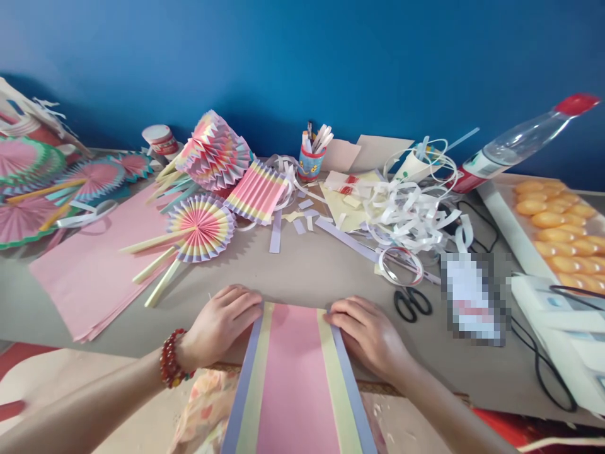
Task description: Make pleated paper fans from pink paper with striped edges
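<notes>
At six o'clock, low in the middle of the view, a long striped paper [300, 384] lies between two bare hands. It is pink down the middle, with a yellow stripe and then a purple stripe along each side. Its far end is on the gray surface [283, 274], and its near end comes past the surface's edge and runs out of the picture.

The left hand [227, 323] is at the paper's eleven o'clock corner. Its fingers [248, 300] are bent and hold the purple side there. The right hand [371, 334] is at the one o'clock corner, and its fingers [347, 309] are bent over the other purple side and hold that too. The pink middle is bare between them. I cannot see the thumbs well. Red beads [171, 358] go around the left wrist.

Now count around from the middle of the view. At four o'clock, near the right hand, are black scissors [413, 304]. At three o'clock is a messy heap of white paper strips [401, 217]. A bottle [524, 142] with a red cap leans at two o'clock. At twelve o'clock stands a pen cup [311, 164]. A round folded fan [201, 226] with pale sticks lies at nine o'clock, and pink sheets [94, 265] lie farther out that way.
</notes>
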A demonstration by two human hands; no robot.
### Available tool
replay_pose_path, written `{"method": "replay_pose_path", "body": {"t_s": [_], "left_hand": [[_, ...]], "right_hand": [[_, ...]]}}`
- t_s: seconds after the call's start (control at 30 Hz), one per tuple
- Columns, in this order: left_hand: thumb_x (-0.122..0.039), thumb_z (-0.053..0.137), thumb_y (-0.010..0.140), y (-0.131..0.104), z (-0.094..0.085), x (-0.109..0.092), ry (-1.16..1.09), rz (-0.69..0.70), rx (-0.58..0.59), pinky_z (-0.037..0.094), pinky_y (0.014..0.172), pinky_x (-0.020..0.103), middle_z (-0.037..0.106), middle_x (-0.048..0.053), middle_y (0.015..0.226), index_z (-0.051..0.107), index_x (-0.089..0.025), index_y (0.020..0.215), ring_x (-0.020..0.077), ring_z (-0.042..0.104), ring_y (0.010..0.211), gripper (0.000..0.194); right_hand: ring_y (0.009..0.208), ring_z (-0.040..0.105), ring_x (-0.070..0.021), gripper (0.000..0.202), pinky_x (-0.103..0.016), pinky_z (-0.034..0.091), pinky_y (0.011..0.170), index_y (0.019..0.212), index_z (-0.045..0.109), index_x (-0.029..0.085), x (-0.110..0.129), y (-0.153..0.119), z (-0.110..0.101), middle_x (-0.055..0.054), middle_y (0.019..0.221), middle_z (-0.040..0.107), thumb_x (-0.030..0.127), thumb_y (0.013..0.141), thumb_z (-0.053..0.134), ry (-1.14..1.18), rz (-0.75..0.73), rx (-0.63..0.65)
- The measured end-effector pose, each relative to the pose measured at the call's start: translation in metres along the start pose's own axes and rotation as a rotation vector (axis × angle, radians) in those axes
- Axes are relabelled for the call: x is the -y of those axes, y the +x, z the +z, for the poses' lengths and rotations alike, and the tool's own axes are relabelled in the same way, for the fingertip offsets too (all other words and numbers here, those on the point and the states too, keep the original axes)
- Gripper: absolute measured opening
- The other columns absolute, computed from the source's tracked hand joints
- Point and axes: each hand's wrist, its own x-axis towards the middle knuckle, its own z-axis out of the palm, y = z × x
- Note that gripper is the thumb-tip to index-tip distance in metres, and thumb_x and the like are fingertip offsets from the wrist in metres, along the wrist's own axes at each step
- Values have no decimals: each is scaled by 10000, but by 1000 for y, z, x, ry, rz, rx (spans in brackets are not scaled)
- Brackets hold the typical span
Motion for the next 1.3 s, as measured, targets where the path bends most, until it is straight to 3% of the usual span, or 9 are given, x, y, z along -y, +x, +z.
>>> {"method": "replay_pose_path", "body": {"t_s": [0.53,0.8,1.3], "left_hand": [[-117,397,929,10,-1,-6,-167,-241,21,444,812,360,619,80,1010,588,-190,956,204,563,891,206],[-235,487,953,14,4,-8,-102,-351,-40,419,767,357,617,66,904,619,-186,883,217,553,867,157],[-259,483,953,18,5,-7,-63,-396,-20,429,762,338,591,57,895,599,-179,863,196,557,832,167]], "right_hand": [[895,587,-207,216,-335,464,783,913,661,227,5,4,1,-66,1012,650,107,920,481,111,138,-94],[906,588,-262,146,-393,488,769,783,652,212,3,7,14,-84,929,675,230,910,583,0,178,-230],[984,552,-269,165,-390,459,810,721,571,220,6,8,15,-83,1036,615,249,880,608,-43,287,-188]]}}
